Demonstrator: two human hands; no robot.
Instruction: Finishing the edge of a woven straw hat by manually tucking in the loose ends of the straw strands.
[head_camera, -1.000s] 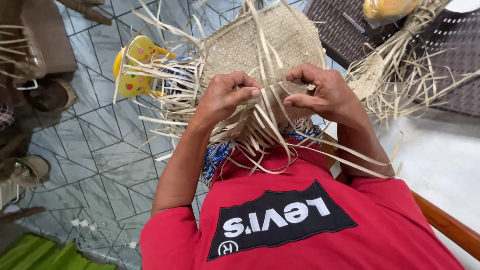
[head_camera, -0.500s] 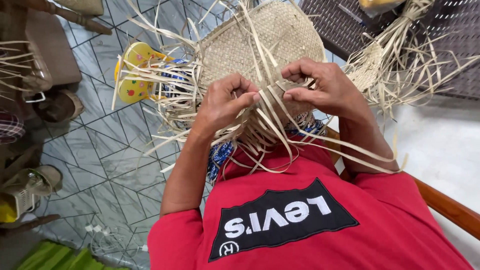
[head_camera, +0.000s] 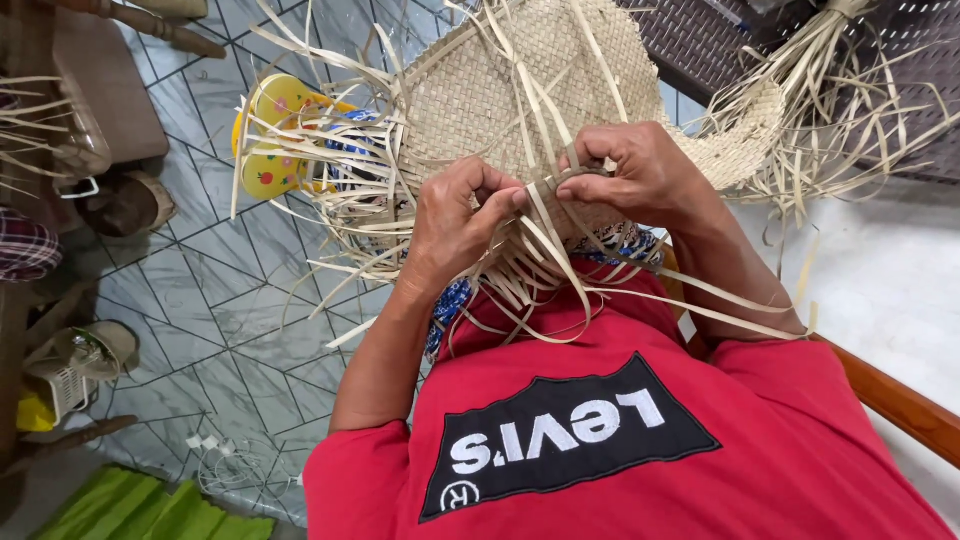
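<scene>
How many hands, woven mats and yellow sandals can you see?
Hands: 2, the left hand and the right hand
Woven mats: 1, the straw mat
Yellow sandals: 1, the yellow sandal
Total: 4

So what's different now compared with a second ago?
Little has changed. The left hand and right hand have drawn closer together, fingertips nearly meeting over the pale strips at the woven mat edge. Both still pinch strips; the mat stays on the lap, the yellow sandal on the tiles.
</scene>
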